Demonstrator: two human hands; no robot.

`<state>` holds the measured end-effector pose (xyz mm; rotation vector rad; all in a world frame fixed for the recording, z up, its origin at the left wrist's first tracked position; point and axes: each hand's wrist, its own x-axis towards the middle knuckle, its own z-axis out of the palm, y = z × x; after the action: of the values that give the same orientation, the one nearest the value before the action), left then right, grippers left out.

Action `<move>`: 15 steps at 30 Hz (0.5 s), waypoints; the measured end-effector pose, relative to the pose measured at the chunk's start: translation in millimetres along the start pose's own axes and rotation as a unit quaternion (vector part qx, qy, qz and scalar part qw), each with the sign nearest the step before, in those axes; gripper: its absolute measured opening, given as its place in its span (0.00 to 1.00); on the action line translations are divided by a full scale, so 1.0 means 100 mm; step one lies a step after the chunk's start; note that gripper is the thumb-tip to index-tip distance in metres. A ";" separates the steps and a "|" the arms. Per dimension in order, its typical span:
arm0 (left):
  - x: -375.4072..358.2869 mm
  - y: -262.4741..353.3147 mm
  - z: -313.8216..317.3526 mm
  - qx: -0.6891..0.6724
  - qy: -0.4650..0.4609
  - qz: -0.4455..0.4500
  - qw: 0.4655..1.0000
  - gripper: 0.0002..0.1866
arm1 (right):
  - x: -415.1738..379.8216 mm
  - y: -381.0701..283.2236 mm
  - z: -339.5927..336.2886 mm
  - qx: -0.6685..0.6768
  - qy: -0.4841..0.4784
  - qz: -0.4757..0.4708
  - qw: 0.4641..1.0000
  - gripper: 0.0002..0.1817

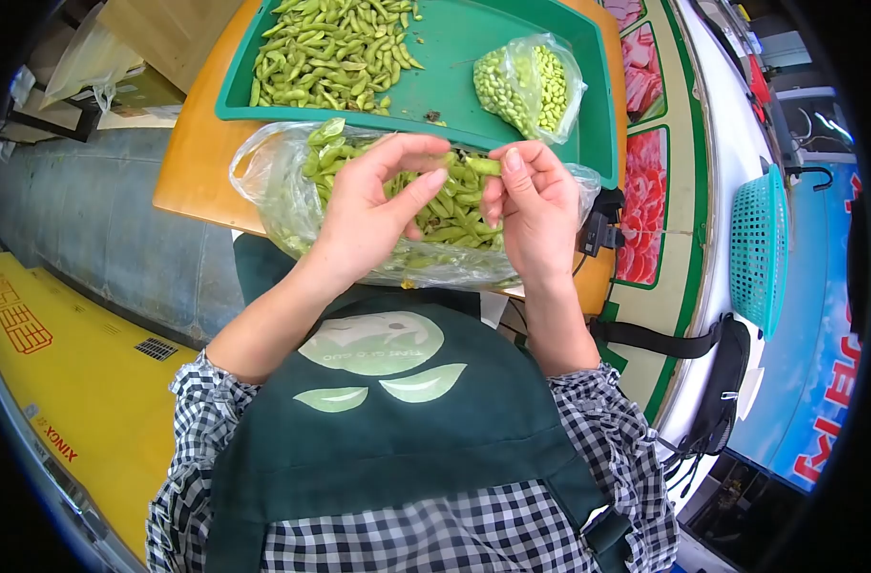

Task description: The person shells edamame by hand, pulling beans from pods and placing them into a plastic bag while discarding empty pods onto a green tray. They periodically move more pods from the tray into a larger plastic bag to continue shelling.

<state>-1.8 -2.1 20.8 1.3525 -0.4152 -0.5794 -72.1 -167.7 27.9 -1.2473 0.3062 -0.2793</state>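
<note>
My right hand (pixel 535 202) pinches a green soybean pod (pixel 483 165) between thumb and fingers; the pod points toward my left hand. Curved, with thumb and fingers apart, my left hand (pixel 376 202) holds nothing that I can see. Both hands are above a clear plastic bag (pixel 281 196) full of green pods (pixel 445 218), which lies open at the table's near edge. Behind the bag is a green tray (pixel 445 57). A heap of pods (pixel 330 57) fills its left part, and a clear bag of shelled green beans (pixel 526 88) sits at its right.
The wooden table (pixel 201 162) carries the tray and the bag. A small black device (pixel 602 229) with a cable is right of the bag. Farther right are a turquoise basket (pixel 758 248) and a black waist bag (pixel 722 392). A yellow chest (pixel 92 382) stands at the left.
</note>
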 end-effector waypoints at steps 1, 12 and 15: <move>0.00 0.03 -0.02 0.046 -0.022 -0.025 0.998 0.10 | -0.02 0.02 0.05 0.014 -0.002 0.005 1.000 0.05; -0.03 0.02 -0.08 -0.266 -0.129 -0.117 0.948 0.11 | -0.05 0.04 0.20 -0.478 -0.097 -0.364 0.794 0.10; -0.03 -0.02 -0.08 -0.231 -0.136 -0.088 0.959 0.09 | -0.04 0.02 0.21 -0.500 -0.084 -0.408 0.760 0.11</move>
<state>-0.3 5.8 17.3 0.8665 -0.3545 -0.9528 -67.5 -147.8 32.6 -2.4374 -0.3494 -0.8134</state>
